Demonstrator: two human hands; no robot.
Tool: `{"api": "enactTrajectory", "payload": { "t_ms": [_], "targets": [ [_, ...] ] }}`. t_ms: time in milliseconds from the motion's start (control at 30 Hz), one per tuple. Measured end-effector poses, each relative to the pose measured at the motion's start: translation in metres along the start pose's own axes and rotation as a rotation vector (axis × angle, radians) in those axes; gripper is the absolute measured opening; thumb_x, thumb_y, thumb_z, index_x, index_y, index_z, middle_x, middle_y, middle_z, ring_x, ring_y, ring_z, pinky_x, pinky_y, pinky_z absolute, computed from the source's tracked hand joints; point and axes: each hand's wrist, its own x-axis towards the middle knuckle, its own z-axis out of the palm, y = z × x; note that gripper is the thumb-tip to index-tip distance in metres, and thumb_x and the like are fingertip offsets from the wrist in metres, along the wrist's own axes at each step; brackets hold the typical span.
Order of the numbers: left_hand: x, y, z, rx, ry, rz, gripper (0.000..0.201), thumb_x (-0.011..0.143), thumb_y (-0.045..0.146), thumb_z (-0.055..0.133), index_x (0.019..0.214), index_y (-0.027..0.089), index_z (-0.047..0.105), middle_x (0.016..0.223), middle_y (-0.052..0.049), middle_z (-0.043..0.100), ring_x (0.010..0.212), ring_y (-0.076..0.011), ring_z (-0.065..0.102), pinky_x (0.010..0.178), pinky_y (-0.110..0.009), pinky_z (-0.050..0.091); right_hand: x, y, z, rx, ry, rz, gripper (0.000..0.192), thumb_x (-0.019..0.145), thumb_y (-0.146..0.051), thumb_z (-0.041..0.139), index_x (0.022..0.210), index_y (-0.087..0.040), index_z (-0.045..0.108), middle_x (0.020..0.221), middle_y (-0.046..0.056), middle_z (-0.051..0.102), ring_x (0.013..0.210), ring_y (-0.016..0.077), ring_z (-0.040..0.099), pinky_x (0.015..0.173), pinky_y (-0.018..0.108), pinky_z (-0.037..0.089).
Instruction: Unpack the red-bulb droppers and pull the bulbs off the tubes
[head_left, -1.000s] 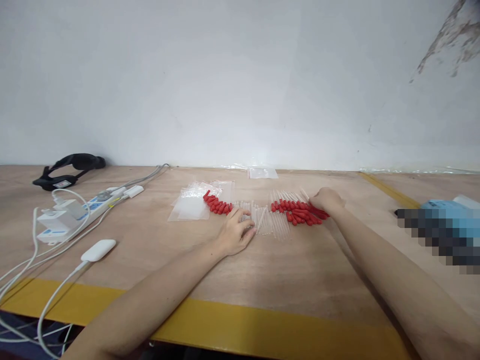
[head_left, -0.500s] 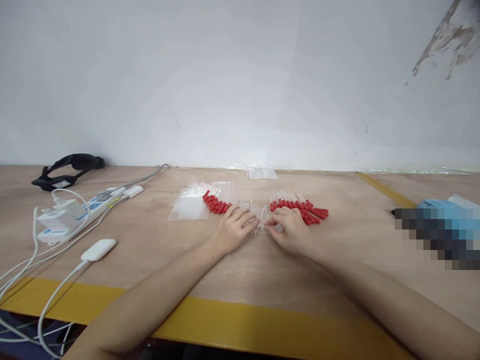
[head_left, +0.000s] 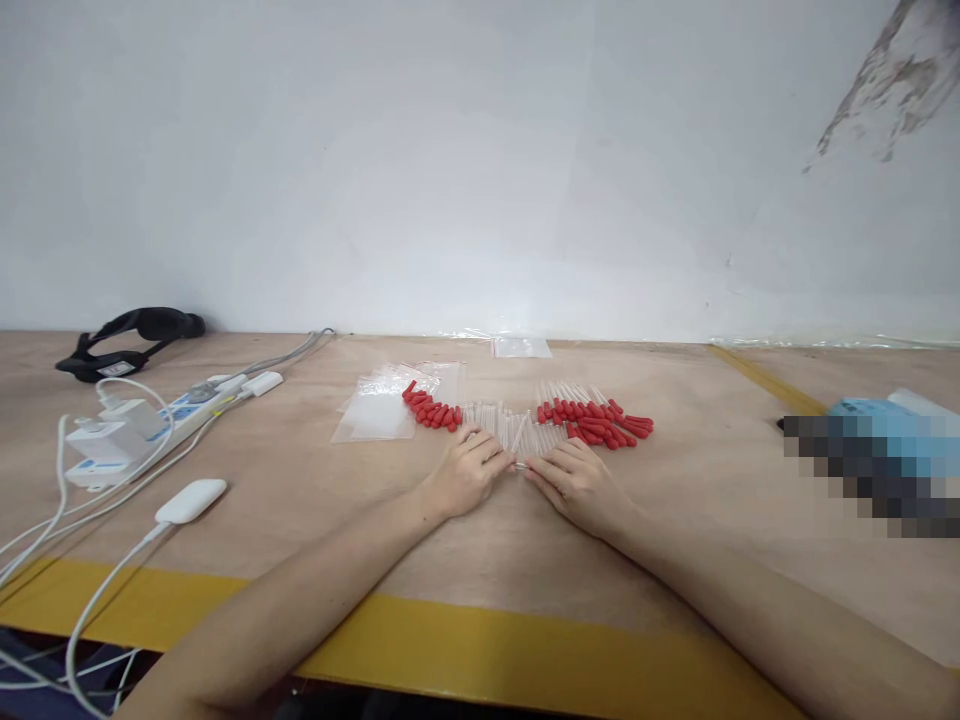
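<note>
Several slim clear tubes (head_left: 487, 415) lie side by side in the middle of the table. My left hand (head_left: 469, 470) is closed at their near left side, fingertips pinching one end of a clear tube (head_left: 520, 465). Facing it, my right hand (head_left: 585, 485) is closed too, thumb and fingers at the tube's other end. Most of that tube is hidden by the fingers. Loose red rubber bulbs (head_left: 431, 411) make a curved row left of the tubes. To the right lie droppers (head_left: 592, 415), red bulbs fitted on clear stems, mostly pointing away from me.
Clear zip bags (head_left: 375, 415) lie behind the loose bulbs, and another bag (head_left: 521, 347) lies by the wall. At left are a power strip (head_left: 180, 415), white cables, a white device (head_left: 191, 501) and a black strap (head_left: 127, 340). A blue packet (head_left: 877, 412) sits far right.
Both hands have drawn slightly toward me, and the right hand has shifted right, uncovering more of the clear tubes. A tube now shows between the fingertips. The view has shifted slightly.
</note>
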Motion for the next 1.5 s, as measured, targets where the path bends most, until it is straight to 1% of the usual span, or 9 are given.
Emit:
{"api": "enactTrajectory", "payload": {
  "t_ms": [200, 433, 833, 967, 1033, 1100, 1200, 1333, 1500],
  "targets": [
    [-0.003, 0.000, 0.002, -0.080, -0.014, -0.032, 0.020, 0.088, 0.019, 0.041, 0.079, 0.015, 0.058, 0.065, -0.002, 0.056, 0.067, -0.0128, 0.047, 0.075, -0.031, 0.035, -0.002, 0.002, -0.002, -0.023, 0.009, -0.087, 0.012, 0.083, -0.016, 0.049, 0.082, -0.013, 0.061, 0.063, 0.002, 0.056, 0.062, 0.0121, 0.044, 0.062, 0.027, 0.033],
    [-0.007, 0.000, -0.001, -0.156, 0.033, -0.075, 0.017, 0.087, 0.018, 0.043, 0.082, 0.015, 0.058, 0.065, -0.002, 0.058, 0.064, -0.0121, 0.047, 0.074, -0.031, 0.035, -0.004, 0.007, -0.005, -0.065, 0.010, -0.185, 0.014, 0.082, -0.008, 0.047, 0.089, -0.011, 0.059, 0.062, 0.002, 0.054, 0.061, 0.0124, 0.043, 0.060, 0.028, 0.034],
    [-0.003, 0.007, -0.005, -0.175, 0.025, -0.134, 0.017, 0.087, 0.019, 0.043, 0.084, 0.014, 0.059, 0.069, -0.004, 0.058, 0.068, -0.0145, 0.047, 0.067, -0.029, 0.035, 0.003, 0.010, -0.018, -0.120, 0.055, -0.271, 0.019, 0.082, -0.006, 0.043, 0.093, -0.011, 0.058, 0.064, 0.003, 0.057, 0.064, 0.0134, 0.049, 0.062, 0.030, 0.039],
    [-0.009, -0.001, -0.010, -0.188, 0.042, -0.148, 0.018, 0.087, 0.017, 0.041, 0.083, 0.015, 0.059, 0.069, -0.004, 0.058, 0.069, -0.0152, 0.048, 0.066, -0.029, 0.037, 0.001, 0.017, -0.023, -0.115, 0.081, -0.273, 0.018, 0.083, -0.007, 0.044, 0.090, -0.013, 0.060, 0.065, 0.003, 0.060, 0.065, 0.0133, 0.052, 0.062, 0.029, 0.040],
    [-0.015, -0.011, -0.014, -0.179, 0.093, -0.210, 0.019, 0.087, 0.017, 0.041, 0.083, 0.014, 0.059, 0.070, -0.005, 0.058, 0.069, -0.0153, 0.049, 0.066, -0.029, 0.039, -0.003, 0.028, -0.026, -0.114, 0.117, -0.172, 0.016, 0.083, -0.011, 0.046, 0.087, -0.016, 0.061, 0.065, 0.003, 0.061, 0.065, 0.0128, 0.053, 0.063, 0.029, 0.040],
    [-0.019, -0.022, -0.017, -0.163, 0.136, -0.310, 0.017, 0.087, 0.018, 0.042, 0.084, 0.015, 0.059, 0.070, -0.005, 0.058, 0.069, -0.0150, 0.050, 0.066, -0.029, 0.040, -0.007, 0.042, -0.027, -0.126, 0.181, 0.009, 0.012, 0.081, -0.017, 0.052, 0.085, -0.019, 0.063, 0.066, 0.002, 0.063, 0.064, 0.0123, 0.054, 0.063, 0.028, 0.039],
    [-0.019, -0.029, -0.014, -0.176, 0.114, -0.392, 0.017, 0.087, 0.020, 0.043, 0.090, 0.015, 0.059, 0.076, -0.004, 0.058, 0.072, -0.0144, 0.052, 0.067, -0.027, 0.042, -0.011, 0.061, -0.025, -0.106, 0.229, 0.258, 0.011, 0.079, -0.026, 0.056, 0.083, -0.021, 0.066, 0.069, 0.002, 0.065, 0.065, 0.0129, 0.055, 0.066, 0.029, 0.040],
    [-0.005, -0.025, 0.001, -0.148, 0.021, -0.437, 0.023, 0.086, 0.013, 0.037, 0.098, 0.015, 0.057, 0.084, -0.006, 0.054, 0.076, -0.0145, 0.051, 0.067, -0.025, 0.043, -0.016, 0.086, -0.025, 0.052, 0.170, 0.546, 0.021, 0.081, -0.031, 0.049, 0.085, -0.019, 0.066, 0.080, 0.004, 0.066, 0.069, 0.0138, 0.058, 0.064, 0.026, 0.045],
    [0.020, -0.022, 0.017, -0.086, -0.087, -0.421, 0.030, 0.077, 0.005, 0.038, 0.098, 0.016, 0.058, 0.081, -0.004, 0.047, 0.067, -0.0136, 0.047, 0.059, -0.025, 0.043, -0.029, 0.121, -0.031, 0.046, -0.011, 0.938, 0.028, 0.075, -0.027, 0.048, 0.094, -0.015, 0.065, 0.083, 0.007, 0.066, 0.064, 0.0149, 0.057, 0.062, 0.028, 0.045]
  ]
}}
